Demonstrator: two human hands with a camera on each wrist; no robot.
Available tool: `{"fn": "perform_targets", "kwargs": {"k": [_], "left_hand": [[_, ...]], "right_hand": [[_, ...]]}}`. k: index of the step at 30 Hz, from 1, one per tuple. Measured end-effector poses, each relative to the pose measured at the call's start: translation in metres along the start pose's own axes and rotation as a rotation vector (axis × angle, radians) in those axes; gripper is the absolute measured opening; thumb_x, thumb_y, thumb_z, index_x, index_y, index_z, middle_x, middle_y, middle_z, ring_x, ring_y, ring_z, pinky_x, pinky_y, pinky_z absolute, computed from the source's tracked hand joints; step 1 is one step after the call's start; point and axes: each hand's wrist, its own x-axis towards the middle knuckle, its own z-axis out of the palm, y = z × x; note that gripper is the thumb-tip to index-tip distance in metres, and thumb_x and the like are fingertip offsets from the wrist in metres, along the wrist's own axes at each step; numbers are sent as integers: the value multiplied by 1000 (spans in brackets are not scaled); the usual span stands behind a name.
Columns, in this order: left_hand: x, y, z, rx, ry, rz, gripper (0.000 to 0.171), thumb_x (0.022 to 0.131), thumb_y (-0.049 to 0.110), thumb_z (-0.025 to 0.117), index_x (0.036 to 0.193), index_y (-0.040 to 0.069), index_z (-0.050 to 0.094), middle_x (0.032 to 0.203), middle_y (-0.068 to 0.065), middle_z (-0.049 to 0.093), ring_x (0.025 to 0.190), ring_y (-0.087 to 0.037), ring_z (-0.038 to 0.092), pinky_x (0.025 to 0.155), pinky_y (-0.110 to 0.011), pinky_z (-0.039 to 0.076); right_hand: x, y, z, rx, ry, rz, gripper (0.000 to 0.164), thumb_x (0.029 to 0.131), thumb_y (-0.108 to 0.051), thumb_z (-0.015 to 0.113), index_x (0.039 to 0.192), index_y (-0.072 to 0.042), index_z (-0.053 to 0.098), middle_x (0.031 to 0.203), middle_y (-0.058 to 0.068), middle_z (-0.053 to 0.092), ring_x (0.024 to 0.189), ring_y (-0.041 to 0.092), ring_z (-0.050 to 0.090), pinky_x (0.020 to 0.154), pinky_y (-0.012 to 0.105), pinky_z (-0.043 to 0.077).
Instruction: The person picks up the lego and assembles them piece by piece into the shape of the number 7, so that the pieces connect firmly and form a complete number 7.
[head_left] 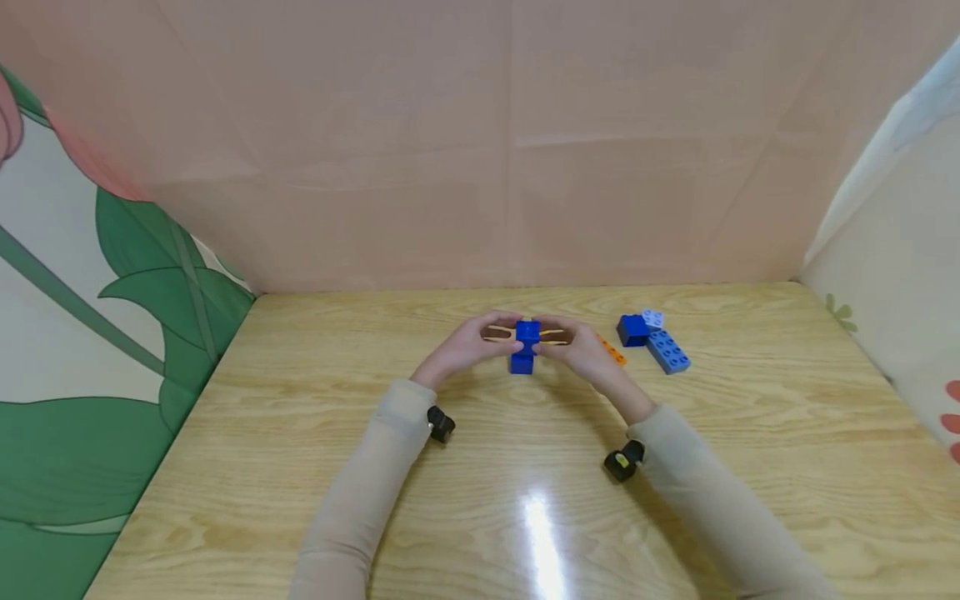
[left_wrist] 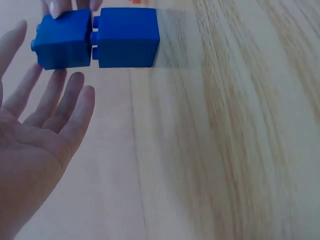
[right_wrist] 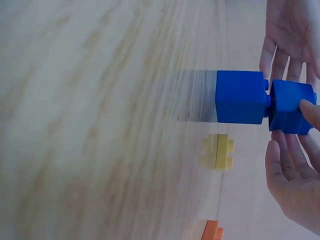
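Two dark blue toy building blocks stand one above the other in front of me. The lower blue block (left_wrist: pixel 128 37) rests on the table, and its studs show in a narrow gap beneath the upper blue block (right_wrist: pixel 291 106), which sits slightly tilted. My right hand (head_left: pixel 581 348) pinches that upper block, thumb on its near face and fingers along its right side. On the other side is my left hand (head_left: pixel 471 343), its fingers spread and fairly straight, with fingertips right by the upper block's left side.
A yellow brick (right_wrist: pixel 222 151) lies right of the stack, then an orange brick (head_left: pixel 612 350). Farther right are a dark blue block (head_left: pixel 633 331), a pale lavender brick (head_left: pixel 653 319) and a longer mid-blue brick (head_left: pixel 667 351). A cloth wall (head_left: pixel 510 208) rises behind the table.
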Motion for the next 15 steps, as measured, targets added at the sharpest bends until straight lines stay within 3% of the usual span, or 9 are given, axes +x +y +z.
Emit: {"fn": "perform_targets", "kwargs": {"k": [15], "left_hand": [[-3,0,1,3,45,-20,45,92,28,64,134,16,54,135,-6,56,123,-25,55,101,-41,49]], "right_hand": [[0,2,5,-20,-17,-24,52,93,-14,62,141,-3,44,139,23,50,124,41,52,100,50,48]]}}
